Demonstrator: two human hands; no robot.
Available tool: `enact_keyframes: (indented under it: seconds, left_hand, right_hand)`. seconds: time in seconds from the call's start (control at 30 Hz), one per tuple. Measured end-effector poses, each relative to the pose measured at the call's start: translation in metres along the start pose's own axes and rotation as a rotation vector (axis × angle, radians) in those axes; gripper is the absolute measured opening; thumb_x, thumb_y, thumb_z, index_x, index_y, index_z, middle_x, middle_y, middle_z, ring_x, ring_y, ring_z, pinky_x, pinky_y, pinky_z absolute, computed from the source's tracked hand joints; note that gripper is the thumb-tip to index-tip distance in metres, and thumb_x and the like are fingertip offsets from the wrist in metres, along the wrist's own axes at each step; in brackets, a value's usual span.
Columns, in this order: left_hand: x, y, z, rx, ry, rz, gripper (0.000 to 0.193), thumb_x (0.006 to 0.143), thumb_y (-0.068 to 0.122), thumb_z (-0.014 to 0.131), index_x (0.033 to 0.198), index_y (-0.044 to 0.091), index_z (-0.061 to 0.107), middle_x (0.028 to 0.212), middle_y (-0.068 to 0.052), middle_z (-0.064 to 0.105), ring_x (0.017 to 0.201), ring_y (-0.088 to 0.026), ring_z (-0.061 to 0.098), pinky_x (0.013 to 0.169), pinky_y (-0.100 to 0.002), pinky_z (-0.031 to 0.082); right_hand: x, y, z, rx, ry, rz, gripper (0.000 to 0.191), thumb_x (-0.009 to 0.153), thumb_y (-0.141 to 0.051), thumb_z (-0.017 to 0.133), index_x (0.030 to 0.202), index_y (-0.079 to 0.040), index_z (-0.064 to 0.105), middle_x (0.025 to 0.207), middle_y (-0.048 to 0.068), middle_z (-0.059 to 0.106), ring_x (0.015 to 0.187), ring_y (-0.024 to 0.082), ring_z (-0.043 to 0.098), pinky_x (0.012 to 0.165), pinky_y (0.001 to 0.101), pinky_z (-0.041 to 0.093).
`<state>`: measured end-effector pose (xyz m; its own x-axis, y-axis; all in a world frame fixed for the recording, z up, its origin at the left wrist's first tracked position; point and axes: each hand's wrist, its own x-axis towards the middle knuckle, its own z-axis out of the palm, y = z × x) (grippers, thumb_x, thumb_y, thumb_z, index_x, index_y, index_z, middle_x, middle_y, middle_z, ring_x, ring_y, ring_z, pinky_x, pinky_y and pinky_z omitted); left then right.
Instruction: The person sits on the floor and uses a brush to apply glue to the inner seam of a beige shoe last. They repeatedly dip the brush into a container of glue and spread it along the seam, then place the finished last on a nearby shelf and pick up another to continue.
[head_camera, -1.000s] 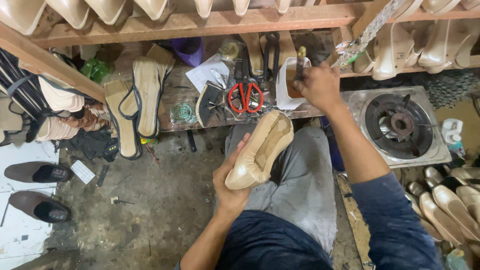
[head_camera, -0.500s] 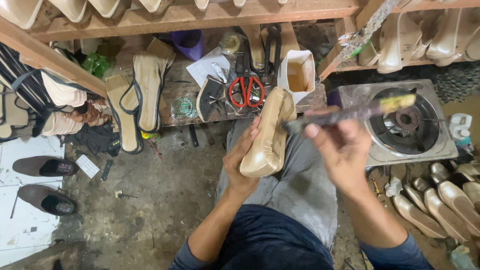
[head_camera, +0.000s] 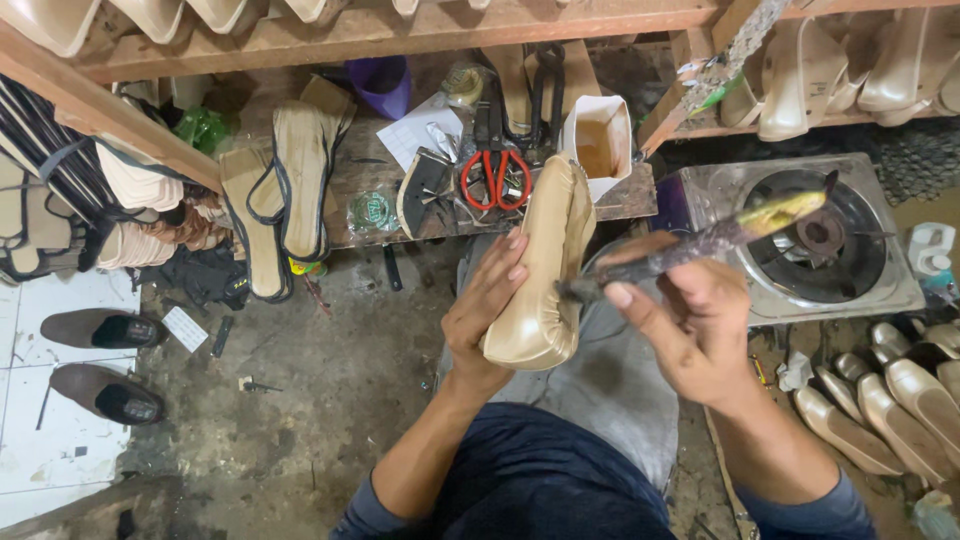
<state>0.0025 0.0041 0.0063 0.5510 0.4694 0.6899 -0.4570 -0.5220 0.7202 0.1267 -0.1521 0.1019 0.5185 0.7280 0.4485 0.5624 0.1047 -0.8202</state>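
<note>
Since 0.5 s ago the brush (head_camera: 700, 243) tip has reached the shoe (head_camera: 545, 270). Left hand (head_camera: 490, 310) grip wraps shoe, long axis near-far, above lap. Right hand (head_camera: 690, 320) grip pinches brush, just right of shoe.

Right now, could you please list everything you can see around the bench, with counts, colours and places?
Shoe upper on a last: one, beige-gold, in the left hand over the lap.
Brush: one, dark and glue-crusted, in the right hand, bristle end at the shoe's side.
Glue tub: one, white, amber inside, on the bench.
Scissors: one pair, red handles, on the bench.
Flat soles: several, tan with dark straps, left end of the bench.
Stove: one, metal, right of the bench.
Brown shoes: two, on the floor at left.
Beige shoes: several, on the floor at lower right.
Left hand: grips the shoe.
Right hand: holds the brush.
</note>
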Motion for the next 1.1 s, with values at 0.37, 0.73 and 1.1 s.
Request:
enact_keyframes:
  seconds: [0.37, 0.73, 1.1]
  left_hand:
    - [0.004, 0.004, -0.003, 0.031, -0.028, 0.021, 0.048, 0.091, 0.008, 0.081, 0.135, 0.008, 0.062, 0.147, -0.020, 0.060, 0.145, -0.039, 0.056, 0.127, -0.053, 0.040]
    - [0.007, 0.006, -0.004, 0.038, -0.032, 0.009, 0.047, 0.090, 0.007, 0.080, 0.133, 0.005, 0.063, 0.146, -0.021, 0.060, 0.143, -0.039, 0.058, 0.126, -0.052, 0.044]
    - [0.007, 0.009, -0.002, 0.007, -0.048, 0.001, 0.050, 0.088, 0.006, 0.082, 0.134, 0.003, 0.062, 0.145, -0.022, 0.060, 0.142, -0.039, 0.058, 0.125, -0.051, 0.044]
  right_hand:
    - [-0.005, 0.001, -0.001, 0.117, -0.002, -0.004, 0.013, 0.100, 0.005, 0.066, 0.113, 0.005, 0.062, 0.113, 0.015, 0.069, 0.103, 0.020, 0.068, 0.090, 0.0289, 0.055]
    - [-0.006, -0.012, -0.008, 0.035, -0.070, -0.132, 0.019, 0.093, 0.000, 0.070, 0.110, 0.006, 0.065, 0.106, 0.016, 0.072, 0.099, 0.026, 0.071, 0.085, 0.0343, 0.057]
    - [-0.007, -0.011, -0.009, 0.034, -0.050, -0.100, 0.021, 0.094, 0.002, 0.070, 0.114, 0.006, 0.064, 0.110, 0.016, 0.070, 0.102, 0.027, 0.069, 0.089, 0.0352, 0.056]
